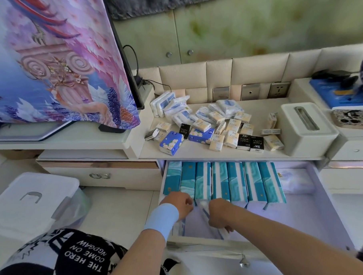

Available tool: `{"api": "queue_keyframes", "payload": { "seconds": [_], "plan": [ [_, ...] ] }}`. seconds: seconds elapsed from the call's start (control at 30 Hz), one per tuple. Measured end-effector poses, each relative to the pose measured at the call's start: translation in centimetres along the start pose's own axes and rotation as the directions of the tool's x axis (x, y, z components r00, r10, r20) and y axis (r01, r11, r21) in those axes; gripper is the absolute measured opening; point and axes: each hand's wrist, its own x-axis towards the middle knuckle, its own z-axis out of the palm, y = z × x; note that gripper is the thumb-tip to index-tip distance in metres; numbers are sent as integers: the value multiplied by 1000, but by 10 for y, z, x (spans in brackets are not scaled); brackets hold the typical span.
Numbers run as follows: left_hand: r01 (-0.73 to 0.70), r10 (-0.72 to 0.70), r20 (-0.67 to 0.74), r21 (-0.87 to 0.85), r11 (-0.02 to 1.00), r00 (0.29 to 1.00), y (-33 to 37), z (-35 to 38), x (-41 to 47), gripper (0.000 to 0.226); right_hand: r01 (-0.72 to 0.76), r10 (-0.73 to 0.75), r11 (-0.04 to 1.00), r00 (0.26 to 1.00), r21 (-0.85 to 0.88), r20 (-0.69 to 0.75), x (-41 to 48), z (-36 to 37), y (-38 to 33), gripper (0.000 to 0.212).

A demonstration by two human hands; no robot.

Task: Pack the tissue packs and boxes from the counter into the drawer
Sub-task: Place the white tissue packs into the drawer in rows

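Observation:
An open white drawer holds a row of upright teal tissue packs along its back. My left hand and my right hand are both inside the drawer's front left part. My right hand grips a white and blue tissue pack standing on edge; my left hand's fingers curl against the same pack from the left. On the counter above lies a heap of small pocket tissue packs in cream, black, blue floral and white wrappers.
A white tissue box holder stands at the counter's right end. A covered television stands on the left. A clear lidded storage bin sits on the floor to my left. Wall sockets line the padded back panel.

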Motion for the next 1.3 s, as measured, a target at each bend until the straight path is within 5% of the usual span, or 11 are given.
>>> {"api": "queue_keyframes", "payload": {
  "seconds": [0.13,0.3,0.43,0.6,0.73,0.9,1.0,1.1,1.3],
  "plan": [
    [-19,22,-59,57,998,998,-9,7,-1,45,-60,59,981,998,186,10,14,16,-11,22],
    [-18,25,-88,85,996,996,-17,12,-1,54,-55,-60,746,987,664,149,21,20,-33,23],
    [-61,70,-76,124,990,995,-25,15,-4,63,-164,-85,643,955,748,283,28,18,-43,40],
    [-106,131,-132,183,977,983,-33,18,-3,61,-313,114,620,943,720,312,33,18,-45,38],
    [-94,122,-142,192,977,982,-32,16,-2,59,-269,-51,545,935,795,351,32,29,-50,35],
    [-74,99,-101,229,971,990,-29,13,3,56,-186,37,728,972,660,233,38,27,-49,33],
    [-73,86,-50,233,970,995,-28,-6,13,53,20,-36,979,996,204,75,33,5,-47,25],
    [-37,56,-114,170,985,992,-24,-50,29,45,86,-67,991,980,99,-185,35,-35,-46,16],
    [-53,57,-256,24,998,965,-2,-150,80,38,122,-2,970,868,209,-497,63,-146,-32,25]
  ]
}}
